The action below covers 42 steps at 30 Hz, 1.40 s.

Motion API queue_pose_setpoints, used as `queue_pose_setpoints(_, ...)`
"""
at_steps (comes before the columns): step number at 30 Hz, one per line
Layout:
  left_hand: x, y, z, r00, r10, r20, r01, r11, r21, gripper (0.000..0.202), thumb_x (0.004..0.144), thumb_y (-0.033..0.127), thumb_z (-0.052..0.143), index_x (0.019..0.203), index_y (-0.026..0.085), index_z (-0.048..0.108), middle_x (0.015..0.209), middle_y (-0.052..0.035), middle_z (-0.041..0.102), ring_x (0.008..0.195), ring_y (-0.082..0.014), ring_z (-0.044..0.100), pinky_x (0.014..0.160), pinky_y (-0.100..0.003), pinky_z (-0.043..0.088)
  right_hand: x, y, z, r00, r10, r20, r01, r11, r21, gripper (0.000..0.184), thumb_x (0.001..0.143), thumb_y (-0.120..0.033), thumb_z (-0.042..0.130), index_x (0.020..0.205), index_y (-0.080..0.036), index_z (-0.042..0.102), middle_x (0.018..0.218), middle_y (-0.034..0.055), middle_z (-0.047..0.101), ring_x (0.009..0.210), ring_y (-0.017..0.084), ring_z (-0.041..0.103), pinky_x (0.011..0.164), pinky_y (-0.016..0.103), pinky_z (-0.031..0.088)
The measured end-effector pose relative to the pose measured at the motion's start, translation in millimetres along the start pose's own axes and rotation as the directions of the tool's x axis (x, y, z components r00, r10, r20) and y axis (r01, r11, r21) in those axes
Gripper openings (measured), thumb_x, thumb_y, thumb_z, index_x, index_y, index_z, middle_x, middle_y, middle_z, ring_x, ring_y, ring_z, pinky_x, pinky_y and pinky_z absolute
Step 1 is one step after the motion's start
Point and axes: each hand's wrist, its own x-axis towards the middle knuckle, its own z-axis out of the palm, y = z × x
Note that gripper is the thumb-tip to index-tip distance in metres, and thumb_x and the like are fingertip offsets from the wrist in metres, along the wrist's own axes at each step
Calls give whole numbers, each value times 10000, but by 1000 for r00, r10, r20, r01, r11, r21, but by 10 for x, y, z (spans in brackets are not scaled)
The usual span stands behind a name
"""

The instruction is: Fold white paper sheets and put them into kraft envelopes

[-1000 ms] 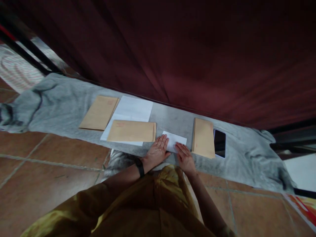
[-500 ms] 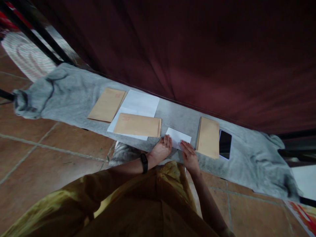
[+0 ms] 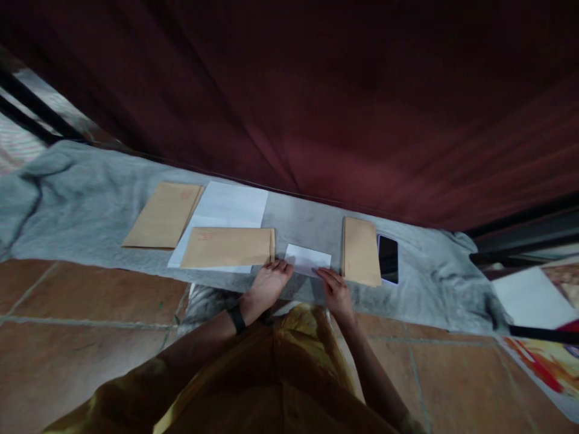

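A small folded sheet of white paper point(image 3: 308, 260) lies on the grey cloth between my hands. My left hand point(image 3: 270, 282) has its fingers bent together at the paper's left edge, beside the end of a brown envelope stack point(image 3: 228, 247). At the lower right edge of the paper, my right hand point(image 3: 337, 292) pinches it with fingers close together; the thumb tips are hard to make out. The envelopes lie partly over larger white sheets point(image 3: 235, 204).
A grey cloth point(image 3: 434, 271) covers the long narrow surface. Another brown envelope stack point(image 3: 165, 214) lies at the left. Brown envelopes point(image 3: 362, 250) and a phone point(image 3: 388, 259) lie to the right. Behind hangs a dark red curtain point(image 3: 289, 120); tiled floor point(image 3: 90, 349) shows below.
The view has shifted, so the things on the cloth appear further left. My fingers have gone from lying flatter on the folded paper to its side edges.
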Motion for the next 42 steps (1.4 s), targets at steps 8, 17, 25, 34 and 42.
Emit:
queue_pose_setpoints(8,-144,-100,290,972,-190,-141,111,891,-439,324,997,150,377,1133,195,667,1137,-102,754,1003,-233,734,899,-357,582,-33,-35,-54,980,166,-111,-147,976,163,324,860,-168,572,1100,-263,769,1283,80,688,1243,255,615,1116,457,464)
queue_pose_setpoints(17,-205,-76,539,884,-257,-390,-35,796,-604,260,1029,276,440,1163,227,657,1197,-72,754,1097,-205,728,994,-373,592,48,-204,-22,741,671,-11,-376,429,821,293,797,-451,700,1018,-261,736,1125,41,744,1032,237,699,812,354,604)
queue_pose_setpoints(25,-312,-21,477,922,-93,-376,-88,896,-436,358,1002,134,390,1252,221,631,1309,-87,701,1224,-199,663,1068,-390,548,124,-321,-27,653,712,258,-588,263,764,372,597,-399,870,896,-230,725,892,24,774,820,245,728,607,318,606)
queue_pose_setpoints(34,-234,-699,17,946,-278,-164,253,955,-155,1129,749,487,804,1633,186,169,1697,-231,130,1570,-407,95,1236,-631,160,211,-279,51,704,690,169,-556,388,735,415,569,-466,868,879,-214,756,845,57,782,713,243,714,529,322,584)
queue_pose_setpoints(42,51,-1294,-211,947,-242,212,268,957,-108,1270,617,570,823,1634,228,143,1691,-258,125,1567,-428,89,1212,-631,116,236,-235,88,684,710,168,-583,392,712,461,541,-483,872,894,-210,757,804,42,775,680,236,705,545,341,585)
